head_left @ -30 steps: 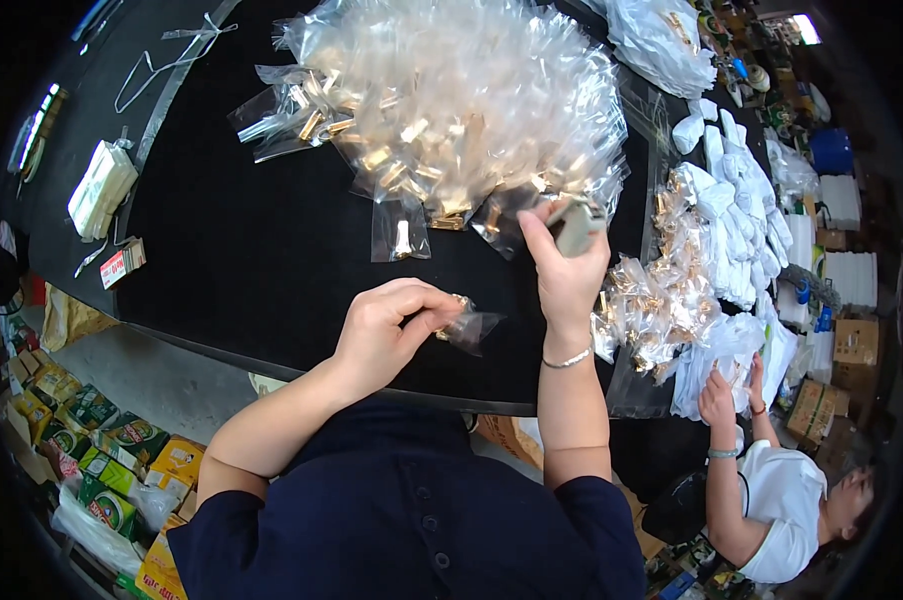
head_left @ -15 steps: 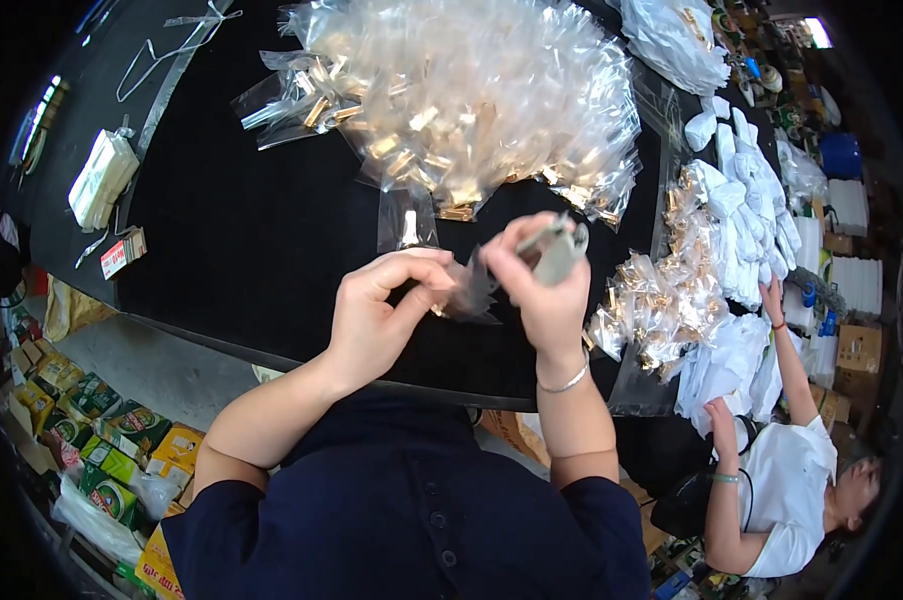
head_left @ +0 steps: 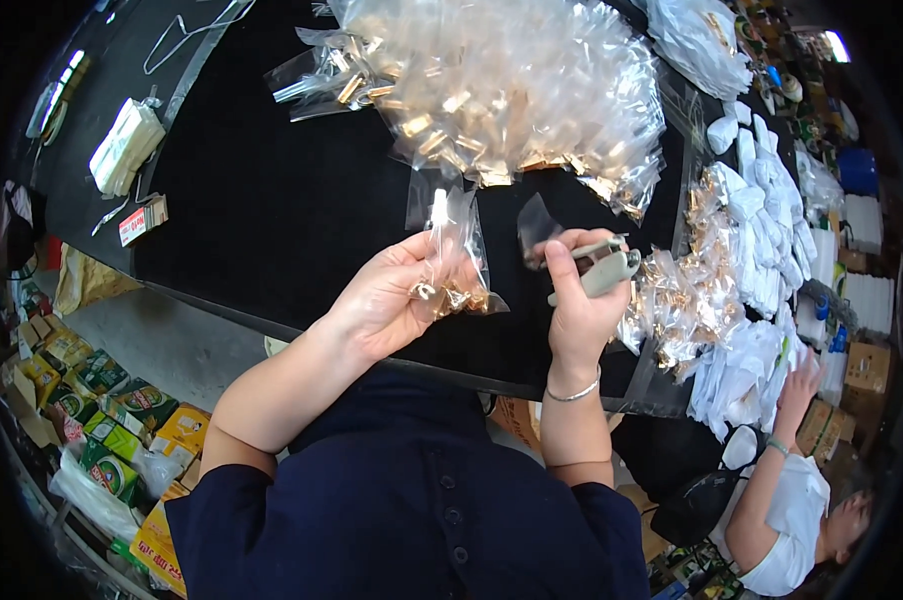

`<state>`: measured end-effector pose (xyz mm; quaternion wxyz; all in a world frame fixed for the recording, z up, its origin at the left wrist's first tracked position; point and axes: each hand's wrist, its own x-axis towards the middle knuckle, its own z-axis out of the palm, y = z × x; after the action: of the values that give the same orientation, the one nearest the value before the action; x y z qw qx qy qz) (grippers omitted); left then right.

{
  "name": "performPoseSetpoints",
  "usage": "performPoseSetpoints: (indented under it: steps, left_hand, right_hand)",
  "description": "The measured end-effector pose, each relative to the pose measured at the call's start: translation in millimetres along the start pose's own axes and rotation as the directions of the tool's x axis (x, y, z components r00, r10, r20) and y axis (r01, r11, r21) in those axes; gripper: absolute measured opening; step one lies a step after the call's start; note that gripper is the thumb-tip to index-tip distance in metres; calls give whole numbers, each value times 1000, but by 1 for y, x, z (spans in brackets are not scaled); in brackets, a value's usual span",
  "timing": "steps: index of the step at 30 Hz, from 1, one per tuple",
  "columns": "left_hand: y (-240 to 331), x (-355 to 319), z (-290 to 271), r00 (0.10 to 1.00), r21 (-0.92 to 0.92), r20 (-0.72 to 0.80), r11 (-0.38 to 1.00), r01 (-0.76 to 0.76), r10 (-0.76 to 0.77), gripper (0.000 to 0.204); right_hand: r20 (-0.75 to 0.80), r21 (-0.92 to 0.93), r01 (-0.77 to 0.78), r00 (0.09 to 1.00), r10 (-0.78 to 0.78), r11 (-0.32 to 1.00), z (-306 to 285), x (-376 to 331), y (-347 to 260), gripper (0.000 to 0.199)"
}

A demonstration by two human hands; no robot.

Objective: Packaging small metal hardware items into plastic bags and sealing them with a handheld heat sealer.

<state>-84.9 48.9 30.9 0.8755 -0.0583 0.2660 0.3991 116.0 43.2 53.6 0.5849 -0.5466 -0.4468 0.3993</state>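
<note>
My left hand point(head_left: 384, 300) is closed on a small clear plastic bag point(head_left: 459, 245), with gold-coloured metal pieces point(head_left: 464, 298) gathered at its lower end. To the right of it, my right hand point(head_left: 584, 310) grips a pale grey-green stapler point(head_left: 609, 274), whose nose points left. A piece of clear film point(head_left: 538, 222) stands up by the right fingertips; whether they pinch it is hard to tell. Just beyond the left hand, another clear bag with a light piece inside point(head_left: 440, 205) lies on the black table point(head_left: 272, 220).
A large heap of filled clear bags point(head_left: 512, 90) covers the far side. Loose filled bags point(head_left: 687, 300) lie to the right, beside white bundles point(head_left: 762, 215). At left are a stack of pale packets point(head_left: 127, 147) and a small red-and-white box point(head_left: 142, 222). A co-worker's hand point(head_left: 797, 395) is at right.
My hands have moved apart, the right one going right with the stapler. The left now shows the bag upright with its gold pieces. The co-worker's arm has drawn back.
</note>
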Motion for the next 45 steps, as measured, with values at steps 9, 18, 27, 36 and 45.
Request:
performPoseSetpoints:
  steps: [9,18,27,36,45]
  left_hand:
    - [-19,-2,18,916,920,356,106,-378,184,7]
    - [-40,10,17,844,859,448,122,-498,293,3]
    - [-43,11,14,918,819,171,466,-335,358,16]
    - [-44,-2,11,884,780,227,467,-416,408,19]
    - [-34,-3,23,764,813,581,-256,-523,283,11]
  right_hand:
    - [-109,112,-115,986,127,987,-16,-38,-5,18]
    - [67,149,-177,983,169,973,-37,-67,11,26]
    - [29,-121,-97,994,101,988,-25,-72,0,32]
    - [-44,129,-284,956,291,950,-26,-65,5,18]
    - [-49,177,-239,967,251,955,-33,-68,11,20]
